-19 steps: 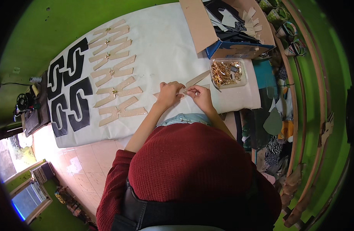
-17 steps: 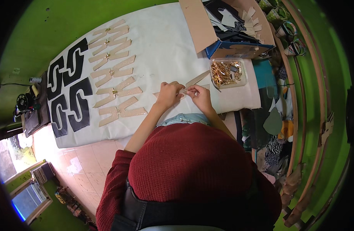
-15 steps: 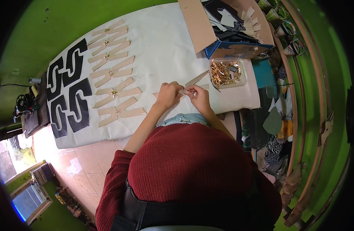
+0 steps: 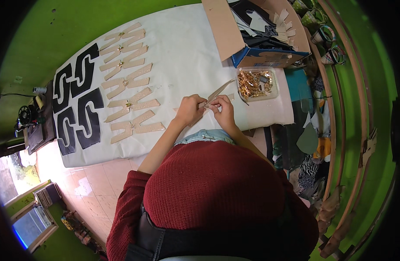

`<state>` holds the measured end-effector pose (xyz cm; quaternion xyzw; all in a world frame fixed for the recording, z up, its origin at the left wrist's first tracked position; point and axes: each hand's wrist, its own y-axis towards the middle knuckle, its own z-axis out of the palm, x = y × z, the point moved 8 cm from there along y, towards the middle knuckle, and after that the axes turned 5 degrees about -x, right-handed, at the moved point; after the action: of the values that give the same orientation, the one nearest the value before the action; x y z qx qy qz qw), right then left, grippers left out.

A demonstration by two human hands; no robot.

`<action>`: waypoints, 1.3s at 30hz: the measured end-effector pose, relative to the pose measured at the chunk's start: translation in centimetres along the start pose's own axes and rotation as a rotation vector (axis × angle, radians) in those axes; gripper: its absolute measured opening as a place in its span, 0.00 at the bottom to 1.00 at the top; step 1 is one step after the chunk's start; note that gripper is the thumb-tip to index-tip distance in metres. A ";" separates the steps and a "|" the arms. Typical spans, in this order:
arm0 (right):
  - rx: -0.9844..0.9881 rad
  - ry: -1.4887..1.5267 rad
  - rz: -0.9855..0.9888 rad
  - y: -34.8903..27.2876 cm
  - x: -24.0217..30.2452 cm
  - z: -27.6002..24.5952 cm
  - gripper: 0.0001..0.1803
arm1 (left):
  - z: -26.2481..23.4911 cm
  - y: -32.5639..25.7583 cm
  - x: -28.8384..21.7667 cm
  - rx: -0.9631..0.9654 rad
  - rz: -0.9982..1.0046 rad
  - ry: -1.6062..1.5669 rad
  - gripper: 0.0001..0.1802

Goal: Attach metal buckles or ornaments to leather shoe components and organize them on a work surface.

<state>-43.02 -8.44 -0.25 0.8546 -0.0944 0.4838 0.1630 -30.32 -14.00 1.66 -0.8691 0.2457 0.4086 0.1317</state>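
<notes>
My left hand and my right hand meet at the table's near edge, fingers pinched close together. Between them is a beige strap, one end pointing up and to the right past my fingertips. Whatever small part lies under my fingers is hidden. To my left, a column of beige crocodile-textured strap pieces, crossed or joined at gold-coloured fittings, lies on the white tabletop. A clear plastic tub of gold-coloured metal fittings stands right of my hands.
Black S-like cut-outs lie at the table's left end. An open cardboard box full of cut pieces stands at the back right. A sewing machine is at far left. Fabric scraps hang below a wooden rail at right.
The strap's free end has swung up a little, now steeper beside my right fingers. Both hands have barely shifted and stay together.
</notes>
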 end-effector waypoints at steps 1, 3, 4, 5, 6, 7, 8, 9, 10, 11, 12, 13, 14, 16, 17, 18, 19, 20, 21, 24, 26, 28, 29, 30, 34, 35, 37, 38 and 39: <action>0.006 0.012 -0.029 0.0 0.2 0.1 0.08 | 0.1 0.0 0.1 0.002 0.000 -0.009 0.17; 0.011 0.025 -0.058 -0.1 0.4 0.1 0.08 | 0.1 0.0 0.2 0.002 0.001 -0.017 0.17; 0.002 0.027 -0.061 -0.1 0.4 0.1 0.08 | 0.1 0.0 0.2 0.001 0.005 -0.028 0.17; -0.007 0.029 -0.065 -0.2 0.4 0.0 0.08 | 0.1 -0.1 0.2 0.000 0.009 -0.039 0.18; -0.007 0.030 -0.069 -0.1 0.5 0.1 0.08 | 0.2 -0.1 0.3 -0.003 0.010 -0.038 0.18; 0.000 0.027 -0.062 -0.1 0.5 0.1 0.08 | 0.3 -0.1 0.3 -0.010 0.031 -0.012 0.18; 0.007 0.025 -0.057 -0.1 0.5 0.2 0.08 | 0.4 -0.2 0.3 -0.017 0.052 0.015 0.19; 0.006 0.025 -0.061 0.0 0.5 0.2 0.08 | 0.5 -0.2 0.3 -0.021 0.055 0.015 0.19; 0.012 0.004 -0.043 0.0 0.4 0.2 0.08 | 0.7 -0.3 0.4 -0.006 0.045 0.017 0.18; 0.017 -0.017 -0.025 0.1 0.3 0.3 0.08 | 0.8 -0.3 0.5 0.010 0.036 0.018 0.18; 0.016 -0.018 -0.028 0.1 0.4 0.3 0.08 | 0.9 -0.3 0.6 0.007 0.038 0.018 0.18; 0.029 -0.034 -0.011 0.2 0.3 0.4 0.08 | 0.8 -0.3 0.6 -0.014 0.054 0.013 0.19; 0.042 -0.051 0.007 0.2 0.2 0.6 0.08 | 0.6 -0.4 0.6 -0.034 0.070 0.007 0.20; 0.034 -0.070 -0.015 0.2 -0.1 0.7 0.09 | 0.7 -0.4 0.6 -0.038 0.088 0.010 0.20; 0.029 -0.088 -0.036 0.2 -0.1 0.7 0.09 | 0.7 -0.3 0.5 -0.040 0.103 0.014 0.20; 0.030 -0.088 -0.038 0.3 0.0 0.6 0.09 | 0.6 -0.3 0.6 -0.042 0.103 0.014 0.20; 0.041 -0.091 -0.029 0.4 0.1 0.5 0.09 | 0.6 -0.3 0.6 -0.042 0.109 0.006 0.20; 0.052 -0.094 -0.021 0.4 0.2 0.6 0.09 | 0.5 -0.4 0.6 -0.041 0.116 -0.003 0.20; 0.053 -0.095 -0.021 0.4 0.2 0.5 0.09 | 0.5 -0.4 0.7 -0.042 0.115 -0.004 0.20; 0.047 -0.124 -0.018 0.5 0.5 0.4 0.08 | 0.4 -0.2 1.1 -0.043 0.078 -0.115 0.19; 0.052 -0.128 -0.030 0.6 1.1 0.2 0.08 | 0.5 -0.2 1.5 -0.047 0.046 -0.139 0.18; 0.050 -0.091 -0.042 0.6 0.6 -0.1 0.08 | 0.3 -0.1 0.6 -0.038 0.005 -0.111 0.17; 0.051 -0.053 -0.059 0.5 0.4 -0.2 0.08 | 0.3 -0.2 0.3 -0.034 -0.036 -0.084 0.15; 0.049 -0.053 -0.056 0.5 0.2 -0.2 0.08 | 0.3 -0.4 -0.2 -0.030 -0.036 -0.083 0.15; -0.019 -0.078 -0.119 0.0 1.3 -0.9 0.10 | 0.1 -0.5 -1.5 -0.014 0.008 0.159 0.13; -0.054 -0.160 -0.165 -0.1 2.2 -1.3 0.12 | 0.6 -0.4 -1.2 0.060 -0.021 0.235 0.13; -0.063 -0.310 -0.251 0.7 6.3 -2.1 0.14 | 0.5 -0.5 -1.3 0.025 0.034 0.278 0.12; -0.073 -0.463 -0.338 0.8 8.0 -2.2 0.15 | 0.3 -0.6 -1.8 -0.010 0.093 0.319 0.11; -0.075 -0.463 -0.334 0.9 8.0 -2.3 0.15 | 0.4 -0.6 -1.9 -0.006 0.095 0.319 0.11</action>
<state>-41.06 -8.46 7.90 0.9395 -0.0052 0.2383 0.2461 -31.24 -12.71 2.92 -0.9108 0.3031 0.2718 0.0691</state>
